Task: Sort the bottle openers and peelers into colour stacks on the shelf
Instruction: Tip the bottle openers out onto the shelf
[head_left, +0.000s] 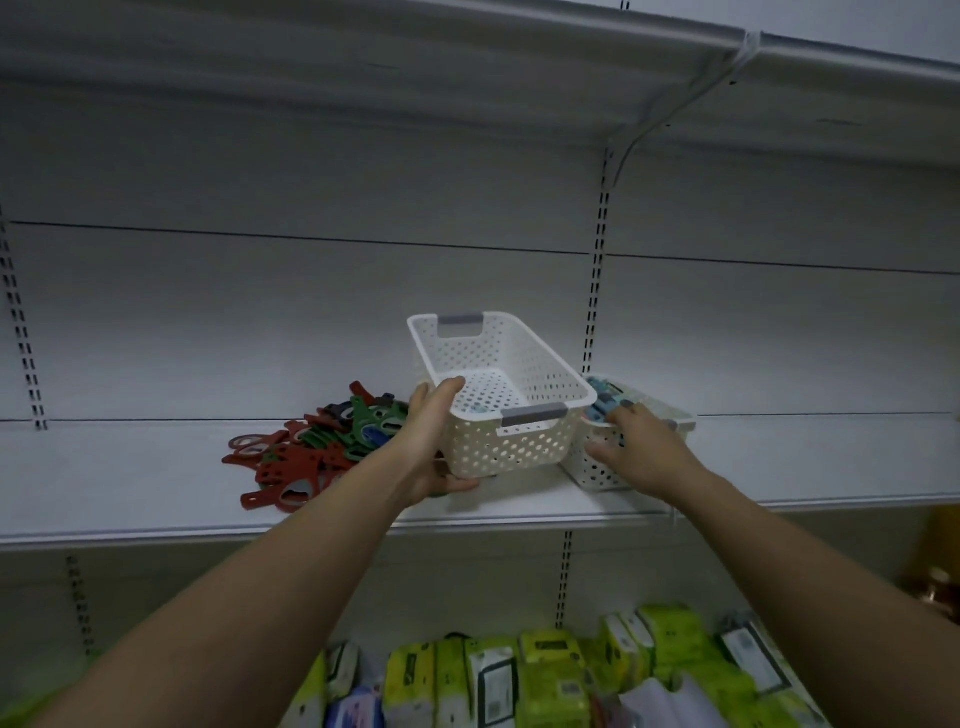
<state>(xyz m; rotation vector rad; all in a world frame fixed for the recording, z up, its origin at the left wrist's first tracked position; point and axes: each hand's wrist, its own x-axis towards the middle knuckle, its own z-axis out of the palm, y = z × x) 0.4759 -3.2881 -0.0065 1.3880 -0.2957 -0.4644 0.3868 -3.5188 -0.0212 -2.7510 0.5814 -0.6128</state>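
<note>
Sorting barely begun: openers and peelers (311, 457) lie in one mixed pile on the shelf (130, 467).
Left hand (434, 441) grips the tilted empty basket (498, 395); right hand (641, 447) rests open-fingered on a second basket (602, 475) (blue items inside).

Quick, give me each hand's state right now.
Left hand: grips the tilted white basket at its near corner.
Right hand: fingers spread, touching the second basket.

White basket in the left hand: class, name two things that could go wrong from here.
1. The left hand holds the white basket tilted by one corner; it might slip onto the mixed pile of openers.
2. The right hand rests on the second basket near the shelf edge; a nudge could tip it off.
</note>
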